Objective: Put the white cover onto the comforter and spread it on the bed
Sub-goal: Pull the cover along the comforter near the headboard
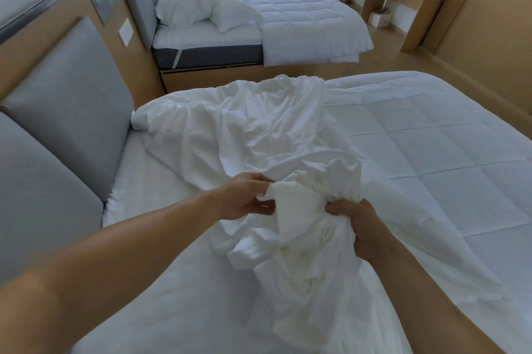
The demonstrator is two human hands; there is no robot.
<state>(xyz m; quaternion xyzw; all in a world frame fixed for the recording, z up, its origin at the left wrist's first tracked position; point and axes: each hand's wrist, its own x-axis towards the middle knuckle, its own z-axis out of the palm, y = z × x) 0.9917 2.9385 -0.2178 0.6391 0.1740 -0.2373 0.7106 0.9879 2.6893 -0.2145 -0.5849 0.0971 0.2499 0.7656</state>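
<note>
Atop the bed [138, 180], left hand [244, 195] and right hand [365, 229] clutch white cover [259, 129] (crumpled).

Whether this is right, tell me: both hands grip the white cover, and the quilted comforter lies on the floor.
Wrong: the head view shows the quilted comforter lying on the bed instead. The left hand and right hand do grip the white cover.
</note>
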